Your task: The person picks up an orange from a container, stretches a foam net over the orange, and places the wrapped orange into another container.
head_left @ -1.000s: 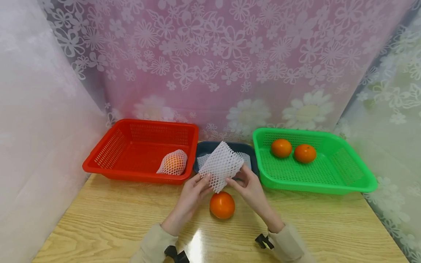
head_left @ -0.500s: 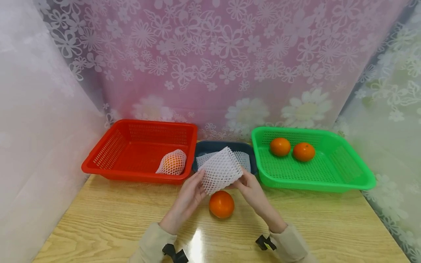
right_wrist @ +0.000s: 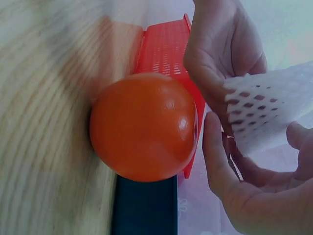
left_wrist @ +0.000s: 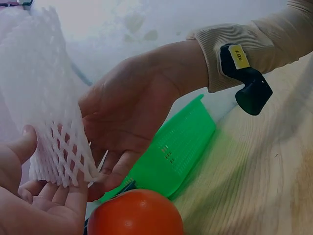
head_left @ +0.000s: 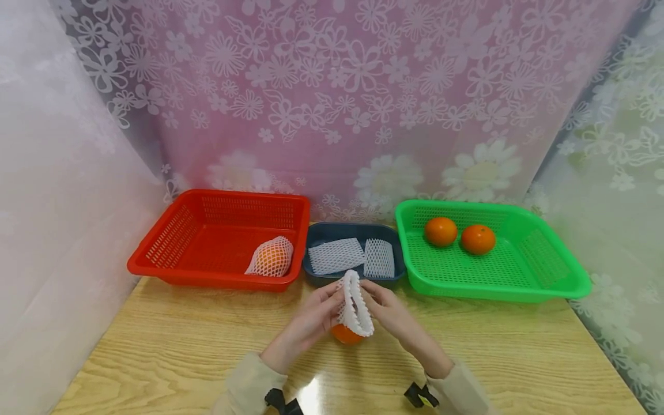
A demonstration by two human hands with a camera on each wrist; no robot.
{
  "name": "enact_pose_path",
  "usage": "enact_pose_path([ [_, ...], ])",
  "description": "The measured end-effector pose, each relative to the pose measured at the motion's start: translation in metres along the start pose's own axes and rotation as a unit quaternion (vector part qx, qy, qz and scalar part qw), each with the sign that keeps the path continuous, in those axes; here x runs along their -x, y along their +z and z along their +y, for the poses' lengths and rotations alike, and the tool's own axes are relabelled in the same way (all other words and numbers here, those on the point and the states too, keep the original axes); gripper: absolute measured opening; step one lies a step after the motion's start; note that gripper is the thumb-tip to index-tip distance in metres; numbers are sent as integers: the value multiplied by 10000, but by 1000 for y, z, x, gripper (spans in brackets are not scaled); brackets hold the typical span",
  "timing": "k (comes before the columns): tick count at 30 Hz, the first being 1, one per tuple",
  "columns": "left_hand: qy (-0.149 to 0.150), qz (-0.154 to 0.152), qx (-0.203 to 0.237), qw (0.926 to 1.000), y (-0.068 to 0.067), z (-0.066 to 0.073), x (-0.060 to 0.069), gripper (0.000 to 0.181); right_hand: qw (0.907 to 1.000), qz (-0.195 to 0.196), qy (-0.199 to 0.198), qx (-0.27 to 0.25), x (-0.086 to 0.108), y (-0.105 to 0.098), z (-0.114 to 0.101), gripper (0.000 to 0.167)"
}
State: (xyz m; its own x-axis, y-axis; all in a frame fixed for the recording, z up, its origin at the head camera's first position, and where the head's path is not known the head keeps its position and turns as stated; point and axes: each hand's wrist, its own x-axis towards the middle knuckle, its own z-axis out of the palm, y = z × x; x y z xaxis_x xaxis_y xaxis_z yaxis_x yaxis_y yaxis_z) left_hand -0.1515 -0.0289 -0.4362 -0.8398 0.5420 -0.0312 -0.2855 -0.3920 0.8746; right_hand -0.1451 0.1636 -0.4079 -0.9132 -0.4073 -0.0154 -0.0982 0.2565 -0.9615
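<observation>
A white foam fruit net (head_left: 365, 324) is held between both hands above an orange (head_left: 346, 335) on the table. Its open mouth now shows in the head view. My left hand (head_left: 311, 320) grips the net from the left, thumb on the mesh and fingers under it in the left wrist view (left_wrist: 44, 122). From the other side my right hand (head_left: 391, 314) holds the net, its thumb on the mesh (right_wrist: 264, 110) in the right wrist view. The net partly covers the orange in the head view; the right wrist view shows the orange (right_wrist: 144, 127) bare, apart from the net.
A dark blue tray (head_left: 402, 271) behind the hands holds two flat foam nets (head_left: 337, 256). On the left, a red basket (head_left: 207, 279) contains one netted orange (head_left: 273, 257). The green basket (head_left: 498, 295) at right has two bare oranges (head_left: 478, 239).
Both hands have drawn the net down and nearer, from in front of the tray to over the orange. The net has turned from lying flat to showing its mouth, pulled open.
</observation>
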Motion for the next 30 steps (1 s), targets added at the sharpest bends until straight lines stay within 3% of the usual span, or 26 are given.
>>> enact_pose_path([
  [5, -85, 42, -82, 9999, 0, -2, 0, 48, 9984, 347, 270, -362, 1, 5, 0, 38],
  [10, -139, 420, -87, 9990, -1, -6, -1, 46, 9896, 780, 632, -1034, -1, 2, 2, 36],
  [13, -178, 548, 46, 9983, -2, -7, -2, 46, 9822, 618, 763, -1603, -2, -2, 5, 45],
  [16, -234, 466, 301, 9982, -3, -6, -1, 50, 9719, 351, 736, -2209, -1, -5, 7, 48],
  [21, -332, 413, 879, 9947, -3, -4, 2, 52, 9461, 173, 638, -3171, 1, -9, 12, 27],
  [24, -368, 550, 1173, 9909, -4, -4, 4, 43, 9338, 221, 648, -3512, 4, -9, 15, 25],
  [30, -493, 950, 1225, 9867, -8, -8, 8, 27, 9307, 74, 874, -3553, 10, -8, 25, 27],
])
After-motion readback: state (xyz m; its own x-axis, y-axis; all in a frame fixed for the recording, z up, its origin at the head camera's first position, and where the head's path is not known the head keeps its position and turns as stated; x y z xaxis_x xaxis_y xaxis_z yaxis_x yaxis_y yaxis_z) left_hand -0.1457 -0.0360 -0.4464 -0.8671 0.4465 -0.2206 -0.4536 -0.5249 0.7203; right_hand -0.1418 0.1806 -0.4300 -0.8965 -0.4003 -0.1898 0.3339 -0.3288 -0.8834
